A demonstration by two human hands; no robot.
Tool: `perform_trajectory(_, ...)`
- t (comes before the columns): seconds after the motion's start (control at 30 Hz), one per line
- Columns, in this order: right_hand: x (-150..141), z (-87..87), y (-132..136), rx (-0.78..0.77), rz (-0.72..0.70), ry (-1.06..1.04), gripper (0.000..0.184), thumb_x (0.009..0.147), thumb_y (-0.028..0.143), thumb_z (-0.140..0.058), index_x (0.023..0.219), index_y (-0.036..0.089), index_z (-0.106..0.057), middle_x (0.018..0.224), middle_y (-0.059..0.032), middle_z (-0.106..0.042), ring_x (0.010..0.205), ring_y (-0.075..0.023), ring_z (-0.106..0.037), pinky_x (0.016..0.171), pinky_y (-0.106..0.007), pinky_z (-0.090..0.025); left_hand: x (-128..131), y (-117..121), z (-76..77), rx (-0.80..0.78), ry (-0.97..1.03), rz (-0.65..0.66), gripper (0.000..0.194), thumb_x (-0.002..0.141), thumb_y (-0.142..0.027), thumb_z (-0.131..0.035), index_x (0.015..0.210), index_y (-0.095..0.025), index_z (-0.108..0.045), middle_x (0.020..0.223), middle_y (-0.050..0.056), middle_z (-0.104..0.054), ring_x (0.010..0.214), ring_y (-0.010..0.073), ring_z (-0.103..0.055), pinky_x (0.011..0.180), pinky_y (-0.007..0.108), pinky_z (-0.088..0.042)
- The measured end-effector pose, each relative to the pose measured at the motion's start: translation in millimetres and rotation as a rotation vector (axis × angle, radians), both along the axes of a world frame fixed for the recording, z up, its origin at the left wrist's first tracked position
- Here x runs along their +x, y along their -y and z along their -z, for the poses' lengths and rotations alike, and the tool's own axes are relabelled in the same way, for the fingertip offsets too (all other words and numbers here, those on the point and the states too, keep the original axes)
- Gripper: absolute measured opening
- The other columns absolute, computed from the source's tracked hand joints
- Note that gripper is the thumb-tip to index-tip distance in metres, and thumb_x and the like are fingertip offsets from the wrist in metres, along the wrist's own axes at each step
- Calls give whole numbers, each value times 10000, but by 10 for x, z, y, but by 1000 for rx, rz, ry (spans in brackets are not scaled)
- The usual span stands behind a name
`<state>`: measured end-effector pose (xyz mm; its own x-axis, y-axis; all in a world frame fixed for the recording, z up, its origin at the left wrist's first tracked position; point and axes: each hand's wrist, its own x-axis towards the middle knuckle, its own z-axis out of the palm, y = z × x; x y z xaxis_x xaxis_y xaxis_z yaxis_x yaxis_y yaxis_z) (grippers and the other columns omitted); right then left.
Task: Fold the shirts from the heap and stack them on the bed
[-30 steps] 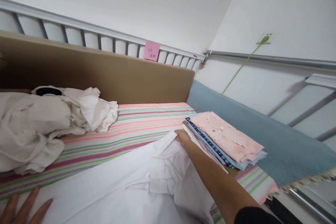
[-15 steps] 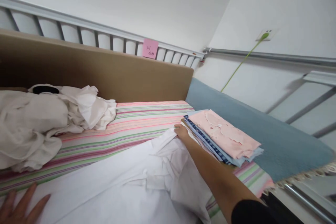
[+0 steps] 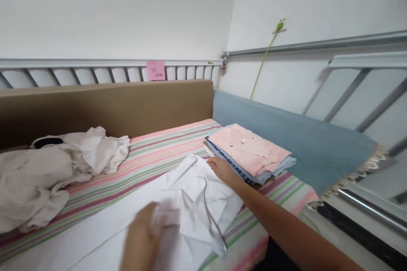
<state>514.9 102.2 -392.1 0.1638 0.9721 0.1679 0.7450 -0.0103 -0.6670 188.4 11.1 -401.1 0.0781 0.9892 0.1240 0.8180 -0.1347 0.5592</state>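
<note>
A white garment (image 3: 190, 199) lies spread over the striped sheet (image 3: 152, 152) in front of me. My right hand (image 3: 222, 168) rests at the garment's far edge with its fingers closed on the cloth, right beside a stack of folded clothes (image 3: 251, 154) topped by a pink piece. My left hand (image 3: 141, 241), blurred by motion, is in the near middle with fingers bunched on a fold of the same garment.
A pile of crumpled white clothes (image 3: 47, 173) lies at the left. A tan padded board (image 3: 104, 106) and a blue padded board (image 3: 286, 131) line the bed, with metal rails behind. A pink note (image 3: 155, 70) hangs on the back rail.
My left hand moved from flat at the lower left to the middle and took hold of the garment. The view swung right; the garment is more bunched up.
</note>
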Motion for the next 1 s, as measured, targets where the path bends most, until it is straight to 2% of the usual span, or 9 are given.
perform_trajectory(0.1,-15,148,-26,-16,-43,-96,271,810,161,-449,943,199,-682,914,-34,-708,873,-171,-633,810,-287,-465,1148,192,-64,-136,-183,199,690,733,-480,-513,1328,-136,-459,1372,139,-483,1253,318,-411,1050,442,-308)
perform_trajectory(0.2,-74,325,-88,-36,-67,-187,273,817,158,-451,974,199,-670,911,-26,-708,857,-161,-643,759,-270,-489,1599,196,12,-199,-366,232,556,745,-287,-516,1283,-146,-506,1316,155,-519,1205,333,-429,971,471,-340)
perform_trajectory(0.3,-90,471,-187,-78,-45,-255,300,817,129,-427,995,168,-665,884,-56,-708,769,-163,-655,656,-262,-503,1513,3,55,-211,-317,242,327,778,-166,-428,1014,-162,-655,1092,123,-629,1056,268,-528,884,389,-387)
perform_trajectory(0.4,-83,552,-337,-86,-22,-301,314,812,109,-424,1008,149,-666,877,-77,-706,769,-169,-657,657,-263,-503,1252,-218,-3,-309,81,202,215,784,-259,-471,810,-156,-658,834,75,-651,823,204,-589,767,302,-423)
perform_trajectory(0.5,-109,575,-551,-67,-8,-323,342,810,105,-435,1067,172,-651,902,-65,-702,823,-173,-652,737,-275,-495,1029,-305,-161,-409,547,85,312,729,-460,-565,766,-162,-648,627,4,-582,621,165,-550,623,270,-416)
perform_trajectory(0.63,-198,572,-885,-78,6,-344,478,762,70,-486,1213,205,-573,948,-47,-700,882,-182,-642,806,-286,-479,867,-201,-453,-475,892,0,420,622,-551,-672,843,-195,-671,619,-20,-593,587,149,-539,600,260,-427)
perform_trajectory(0.8,-296,614,-1166,-137,1,-381,548,720,25,-523,1230,220,-568,1051,-51,-680,914,-191,-636,832,-298,-476,649,-22,-678,-466,1035,-107,329,632,-501,-700,824,-235,-669,698,1,-658,648,181,-598,601,268,-474)
perform_trajectory(0.9,-294,660,-1241,-218,18,-426,448,810,89,-476,1234,207,-557,924,-50,-695,755,-182,-651,716,-322,-511,501,30,-641,-467,964,-93,351,624,-549,-687,789,-239,-680,697,0,-666,713,202,-613,680,286,-490)
perform_trajectory(1.0,-251,680,-1301,-245,58,-448,318,891,226,-476,1191,167,-561,946,-59,-670,787,-173,-636,721,-332,-517,458,51,-505,-474,792,49,397,623,-590,-669,770,-224,-714,763,28,-687,801,221,-606,783,302,-470)
